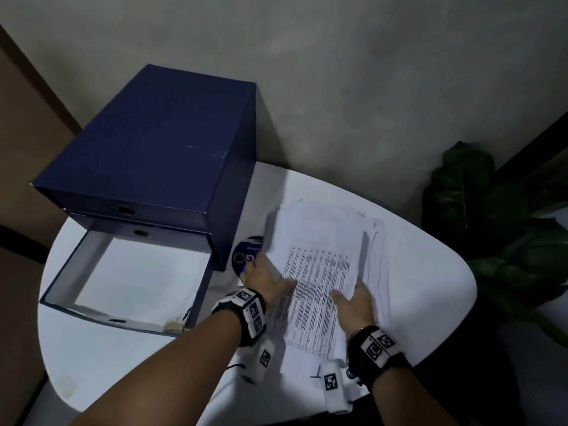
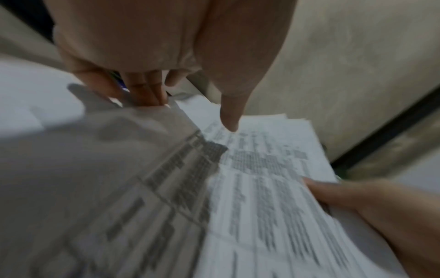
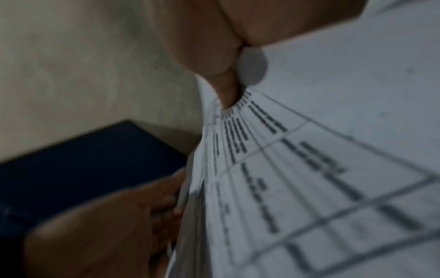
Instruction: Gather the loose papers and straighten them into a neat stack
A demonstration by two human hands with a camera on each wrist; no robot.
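A pile of white papers (image 1: 319, 272), its top sheet a printed table, lies on the round white table (image 1: 430, 287). My left hand (image 1: 267, 279) grips the pile's left edge, which curls upward. In the left wrist view the fingers (image 2: 142, 90) sit behind the raised edge and the thumb (image 2: 228, 120) presses on the printed papers (image 2: 262, 188). My right hand (image 1: 356, 305) holds the right edge, thumb on top, with that side lifted too. The right wrist view shows the thumb (image 3: 226, 90) on the bent papers (image 3: 309, 169). Some sheets stick out unevenly at the far right.
A navy drawer box (image 1: 159, 142) stands at the left, its lower drawer (image 1: 123, 278) pulled out and white inside. A blue and white disc (image 1: 246, 256) lies between box and papers. A dark leafy plant (image 1: 491, 226) stands off the table's right edge.
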